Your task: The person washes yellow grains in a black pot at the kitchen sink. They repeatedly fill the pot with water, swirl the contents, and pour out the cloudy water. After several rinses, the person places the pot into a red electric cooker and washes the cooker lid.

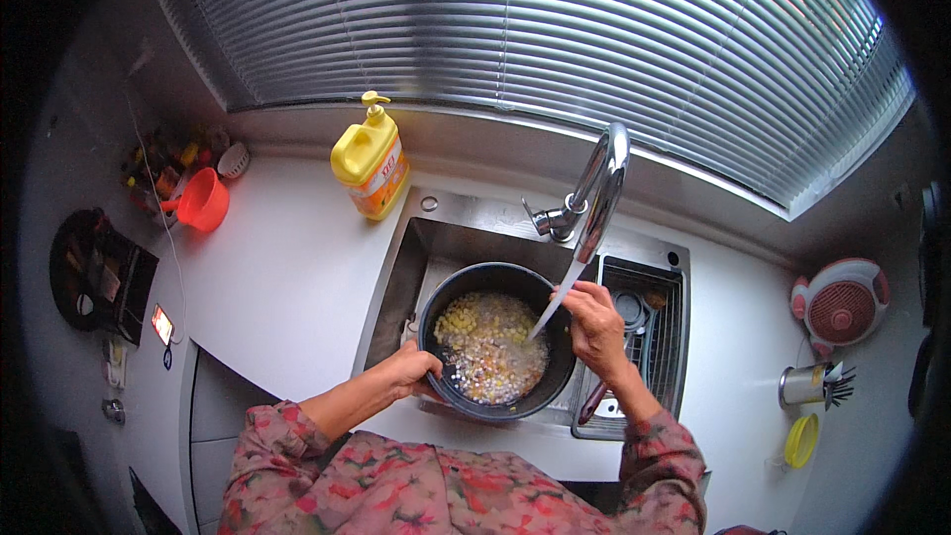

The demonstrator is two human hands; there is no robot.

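A dark round cooking pot (444, 297) is held over the stainless steel sink (438, 234). My left hand (414, 370) grips its left rim, thumb over the edge. At the upper right rim my right hand (592, 323) holds the pot, fingers bent over it. Water (556, 302) runs from the chrome faucet (594, 215) into the pot. Inside lies a wet mix of small yellow and pale grains or chopped pieces (483, 357); the exact kind cannot be made out. Cloudy water covers part of the mix.
A drain basket (669, 371) with utensils sits at the sink's right. Behind the sink's left corner stands a yellow pump bottle (374, 163). Further left are a red dipper (204, 200) and a phone (162, 323) on a cable. A utensil holder (802, 385) lies at the right.
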